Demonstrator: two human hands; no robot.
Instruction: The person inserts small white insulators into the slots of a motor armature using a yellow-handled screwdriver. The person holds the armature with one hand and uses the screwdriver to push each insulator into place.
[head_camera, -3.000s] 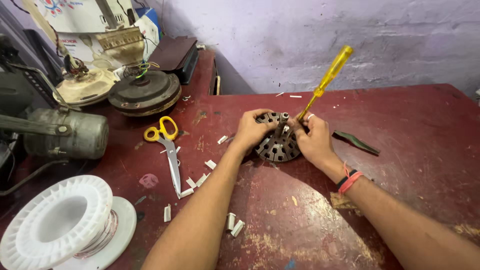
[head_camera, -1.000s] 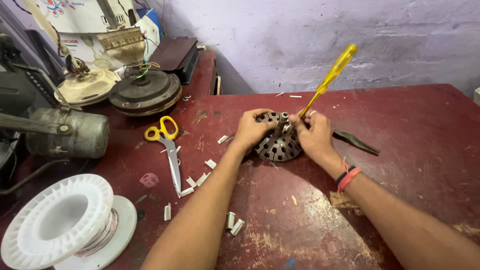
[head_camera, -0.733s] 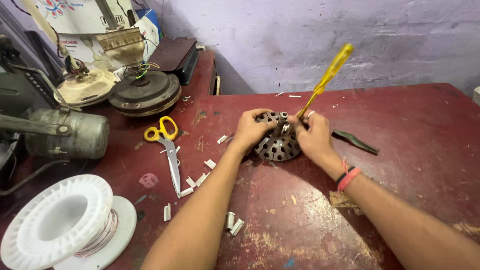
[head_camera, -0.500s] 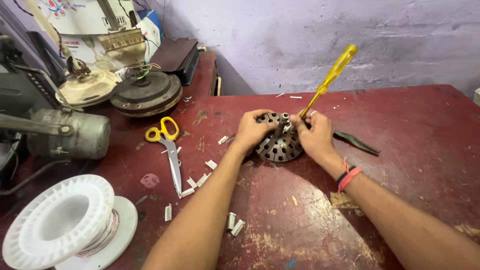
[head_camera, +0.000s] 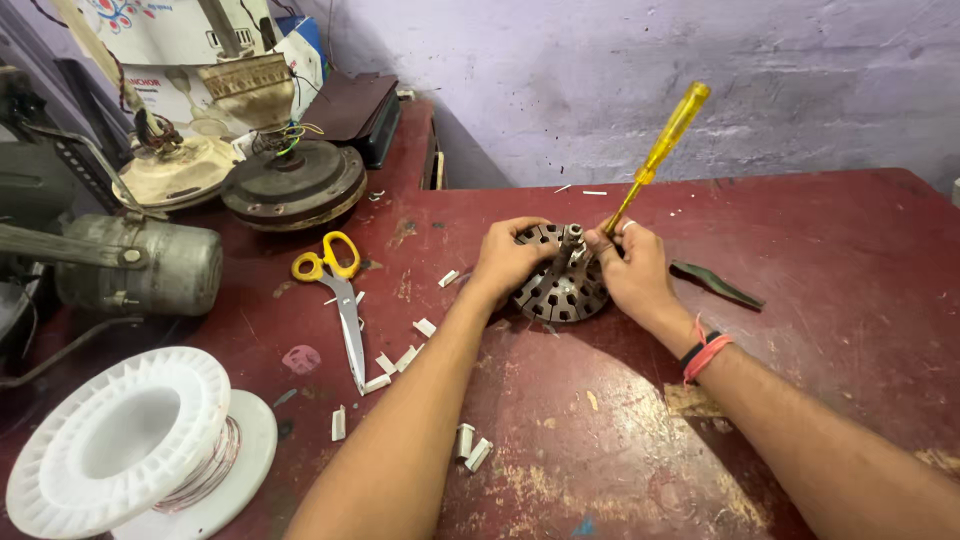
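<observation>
My left hand (head_camera: 508, 258) cups the slotted motor stator (head_camera: 562, 283) mid-table, fingers curled over its rim. My right hand (head_camera: 636, 270) clenches a yellow-handled screwdriver (head_camera: 662, 150), tilted, tip at the core. Scissors (head_camera: 338, 290) lie well left.

Bare forearms; red-and-black bands (head_camera: 705, 352) circle the right wrist.
</observation>
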